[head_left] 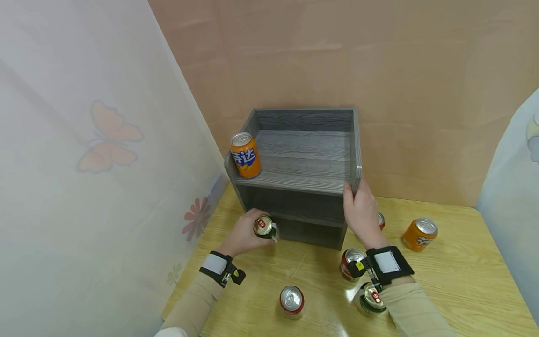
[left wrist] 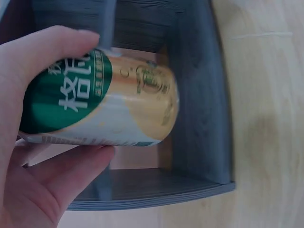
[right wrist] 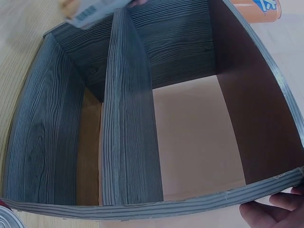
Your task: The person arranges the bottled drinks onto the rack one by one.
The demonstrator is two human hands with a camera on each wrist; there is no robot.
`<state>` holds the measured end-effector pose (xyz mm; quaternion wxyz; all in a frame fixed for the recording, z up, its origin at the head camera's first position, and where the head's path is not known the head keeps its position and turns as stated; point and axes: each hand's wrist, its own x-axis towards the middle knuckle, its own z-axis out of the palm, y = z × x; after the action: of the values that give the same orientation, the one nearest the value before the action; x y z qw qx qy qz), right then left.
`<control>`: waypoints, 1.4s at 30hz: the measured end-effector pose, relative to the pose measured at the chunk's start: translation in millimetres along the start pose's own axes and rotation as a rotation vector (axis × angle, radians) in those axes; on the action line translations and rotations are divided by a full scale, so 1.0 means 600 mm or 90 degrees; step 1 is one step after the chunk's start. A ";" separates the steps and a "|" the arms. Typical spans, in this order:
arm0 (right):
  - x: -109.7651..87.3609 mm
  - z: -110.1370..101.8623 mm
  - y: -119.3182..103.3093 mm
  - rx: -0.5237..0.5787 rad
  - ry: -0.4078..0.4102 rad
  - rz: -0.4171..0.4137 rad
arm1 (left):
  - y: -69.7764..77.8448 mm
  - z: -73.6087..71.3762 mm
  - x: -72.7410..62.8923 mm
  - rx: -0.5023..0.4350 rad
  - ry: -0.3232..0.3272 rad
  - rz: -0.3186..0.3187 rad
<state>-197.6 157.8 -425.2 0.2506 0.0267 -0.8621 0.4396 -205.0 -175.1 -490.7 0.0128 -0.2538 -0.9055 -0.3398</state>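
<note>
Left grip has its thumb and fingers wrapped round a green can — thumb on one side, fingers on the other — in front of the grey shelf unit's lower openings, over to the left. Holding it by the body leaves the base free, probably the whole point of that hold. Right grip clasps the right side panel, I'd guess to stop the unit shifting. An orange can stands up top at the near left corner, while a red can sits on the worktop nearer the person, maybe for easy reach.
</note>
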 end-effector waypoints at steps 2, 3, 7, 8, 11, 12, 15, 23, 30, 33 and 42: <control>-0.001 0.000 -0.001 0.000 0.002 -0.003 | 0.004 -0.005 0.002 0.015 0.023 0.000; -0.001 0.000 -0.001 0.002 0.002 -0.004 | 0.007 -0.008 0.002 0.018 0.033 0.000; -0.002 0.000 0.000 0.005 0.004 -0.005 | 0.022 -0.020 0.002 0.009 0.071 0.015; -0.002 0.000 0.001 0.005 0.004 -0.005 | 0.027 -0.024 0.002 0.005 0.080 0.018; -0.002 0.000 0.003 0.001 0.002 0.000 | 0.038 -0.032 0.001 0.004 0.108 0.033; -0.002 0.000 0.003 0.000 0.001 0.003 | 0.041 -0.034 0.001 0.006 0.117 0.037; -0.003 -0.001 0.004 -0.002 -0.003 0.010 | 0.045 -0.037 0.002 0.023 0.145 0.053; -0.002 -0.001 0.001 -0.003 0.001 0.006 | 0.035 -0.030 0.011 0.062 0.229 0.109; -0.002 -0.001 -0.001 -0.003 -0.002 0.007 | 0.019 -0.027 0.020 0.084 0.253 0.104; -0.002 0.000 -0.001 -0.004 -0.002 0.005 | 0.013 -0.026 0.025 0.089 0.256 0.101; 0.000 0.002 0.003 0.003 0.001 -0.004 | 0.006 -0.024 0.033 0.110 0.257 0.090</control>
<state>-198.6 158.2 -427.0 0.2526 0.0298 -0.8608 0.4407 -223.0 -172.9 -473.6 0.2395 -0.2413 -0.8902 -0.3031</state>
